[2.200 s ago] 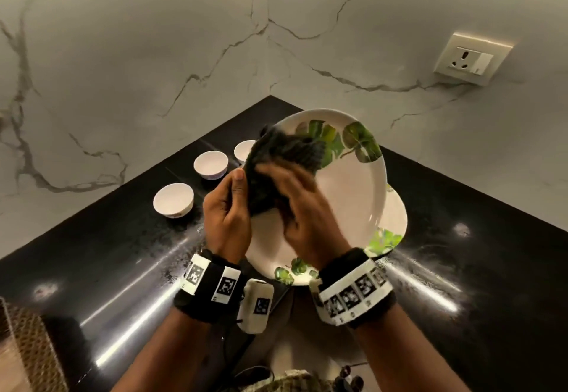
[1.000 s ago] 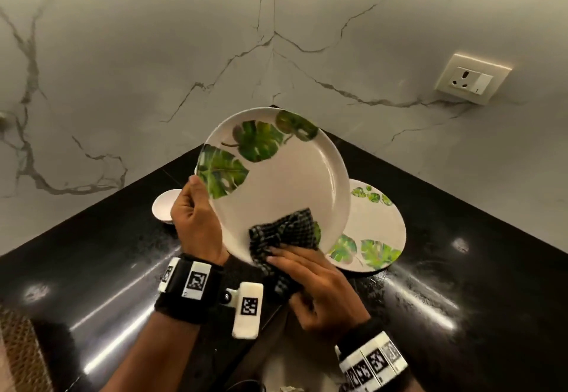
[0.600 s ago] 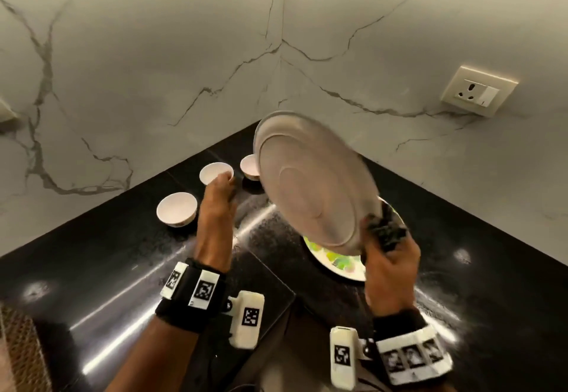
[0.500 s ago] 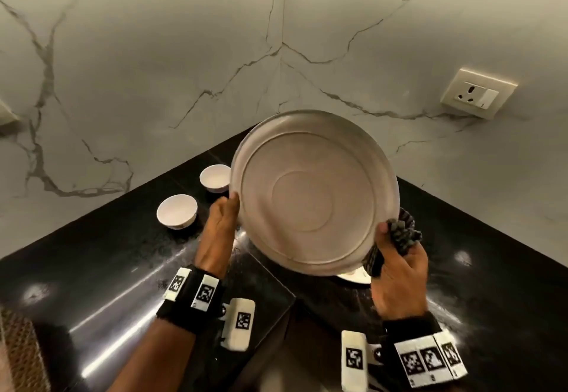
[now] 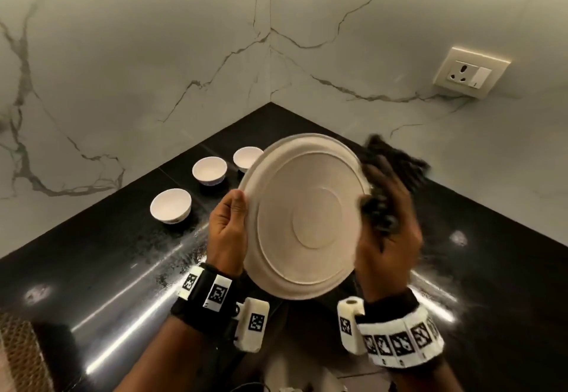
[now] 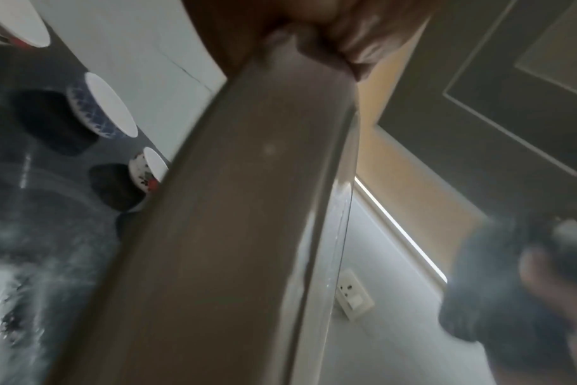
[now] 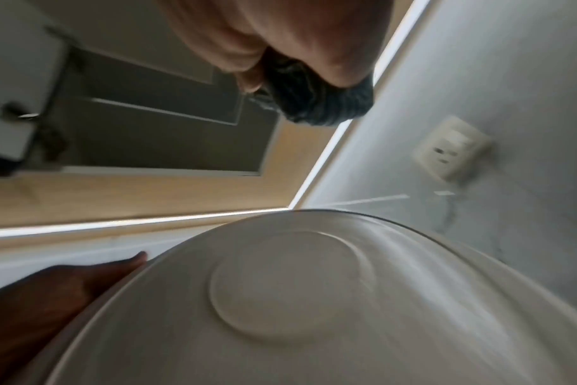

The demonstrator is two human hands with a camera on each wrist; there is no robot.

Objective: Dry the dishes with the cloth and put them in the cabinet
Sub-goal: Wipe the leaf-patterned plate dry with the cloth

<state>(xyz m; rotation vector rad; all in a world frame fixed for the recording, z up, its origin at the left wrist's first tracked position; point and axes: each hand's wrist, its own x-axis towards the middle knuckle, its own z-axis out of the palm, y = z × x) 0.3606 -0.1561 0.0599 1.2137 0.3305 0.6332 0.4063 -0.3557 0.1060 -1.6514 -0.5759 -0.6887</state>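
The left hand gripped the plate at its nine o'clock rim, underside toward the camera, above the black surface. The right hand, blurred, clutched the dark cloth at the plate's three o'clock edge.

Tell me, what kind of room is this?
Most likely a kitchen. A black counter runs into a corner of marble-look walls, three small bowls sit on it, a wall socket is nearby, and someone is drying a plate with a dark cloth.
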